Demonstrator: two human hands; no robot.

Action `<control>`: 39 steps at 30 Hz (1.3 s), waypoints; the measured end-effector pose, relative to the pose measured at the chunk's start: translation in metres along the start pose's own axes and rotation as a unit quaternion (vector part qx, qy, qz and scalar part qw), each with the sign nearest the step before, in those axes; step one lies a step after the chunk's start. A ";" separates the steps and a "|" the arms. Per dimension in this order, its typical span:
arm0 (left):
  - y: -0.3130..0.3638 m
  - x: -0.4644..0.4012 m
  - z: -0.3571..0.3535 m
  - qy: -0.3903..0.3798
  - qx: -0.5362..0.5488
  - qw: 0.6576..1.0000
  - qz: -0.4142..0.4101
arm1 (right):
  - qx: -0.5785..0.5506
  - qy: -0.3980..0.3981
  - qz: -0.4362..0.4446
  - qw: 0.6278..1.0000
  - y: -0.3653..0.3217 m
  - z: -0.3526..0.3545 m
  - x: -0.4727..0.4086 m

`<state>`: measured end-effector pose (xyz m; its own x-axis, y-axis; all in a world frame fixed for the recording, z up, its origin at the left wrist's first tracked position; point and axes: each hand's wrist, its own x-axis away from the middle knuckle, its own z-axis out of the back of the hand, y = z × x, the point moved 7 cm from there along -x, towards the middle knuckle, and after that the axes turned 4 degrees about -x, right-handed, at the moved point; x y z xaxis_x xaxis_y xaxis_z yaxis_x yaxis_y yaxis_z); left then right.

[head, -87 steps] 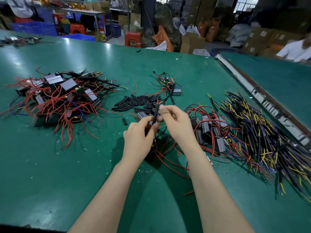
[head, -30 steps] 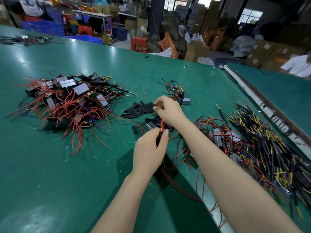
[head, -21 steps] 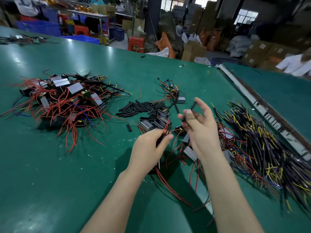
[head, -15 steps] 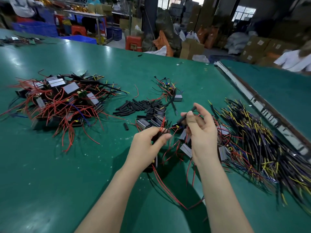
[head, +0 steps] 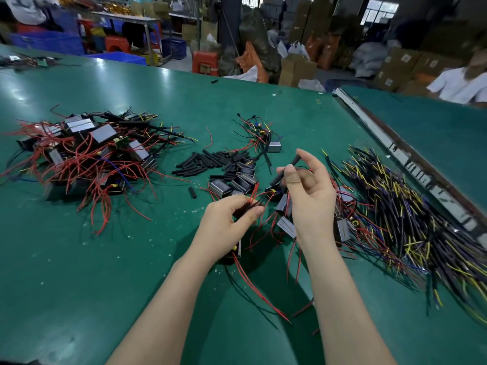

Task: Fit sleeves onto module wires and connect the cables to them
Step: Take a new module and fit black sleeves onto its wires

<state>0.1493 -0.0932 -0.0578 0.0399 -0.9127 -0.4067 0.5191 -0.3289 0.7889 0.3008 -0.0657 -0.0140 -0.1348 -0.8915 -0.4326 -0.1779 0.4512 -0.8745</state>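
Pinching tubular black sleeve [head: 286,172] — smooth.

On a green table [head: 105,272], the left hand [head: 226,227] pinches red wires [head: 253,192] of a module [head: 235,250] held under its palm. The right hand [head: 309,196], at its 2 o'clock, pinches a black sleeve [head: 286,169] tilted up to the right. Loose sleeves [head: 208,163] lie at 12 o'clock of the left hand, a module heap [head: 87,151] at 10 o'clock, and cables [head: 411,222] at 3 o'clock of the right hand.
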 end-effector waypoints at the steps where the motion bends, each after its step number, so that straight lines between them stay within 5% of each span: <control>1: 0.000 0.000 -0.001 -0.001 -0.008 1.000 -0.003 | 0.014 -0.007 0.003 1.000 -0.001 -0.001 0.001; 21: -0.005 0.000 0.006 0.041 -0.024 0.998 0.029 | 0.112 -0.090 -0.005 0.990 0.022 -0.025 0.016; 25: -0.005 0.000 0.010 0.079 -0.136 0.987 0.009 | 0.132 -0.076 -0.013 0.988 0.025 -0.024 0.016; 33: -0.016 0.002 0.003 0.030 -0.164 0.985 0.036 | 0.181 -0.118 -0.041 0.976 0.036 -0.033 0.022; 39: -0.011 0.003 0.005 0.033 -0.121 0.991 0.044 | 0.089 -0.066 -0.133 0.985 0.043 -0.022 0.016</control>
<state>0.1390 -0.0938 -0.0654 0.1449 -0.9146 -0.3774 0.7010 -0.1743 0.6915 0.2693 -0.0601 -0.0534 0.0234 -0.9800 -0.1978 -0.0138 0.1976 -0.9802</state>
